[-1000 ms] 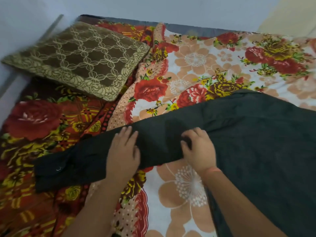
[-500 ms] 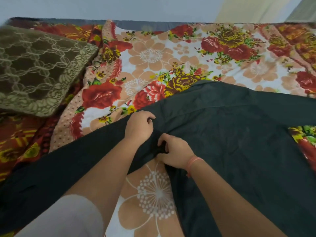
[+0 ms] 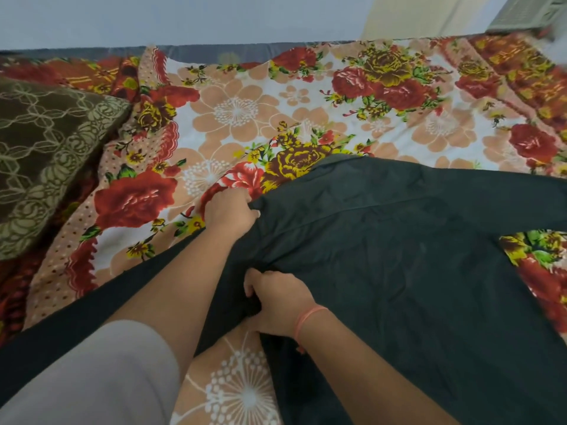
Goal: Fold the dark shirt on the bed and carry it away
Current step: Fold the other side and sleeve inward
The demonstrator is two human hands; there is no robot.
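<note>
The dark shirt (image 3: 399, 271) lies spread over the right half of the bed, its long sleeve running down to the lower left under my left arm. My left hand (image 3: 228, 211) pinches the shirt's upper edge where the sleeve meets the body. Just below it, my right hand (image 3: 276, 302), with an orange band at the wrist, grips bunched dark cloth at the lower side of that seam. Both hands are closed on the fabric.
The bed carries a floral sheet (image 3: 245, 124) in red, peach and white. A brown patterned pillow (image 3: 43, 154) lies at the left. A pale wall (image 3: 184, 16) runs behind the bed's far edge.
My hands left the flat sleeve and moved right to the seam, where they now grip the cloth. My left hand has lifted the upper edge slightly farther up. The view shifted right.
</note>
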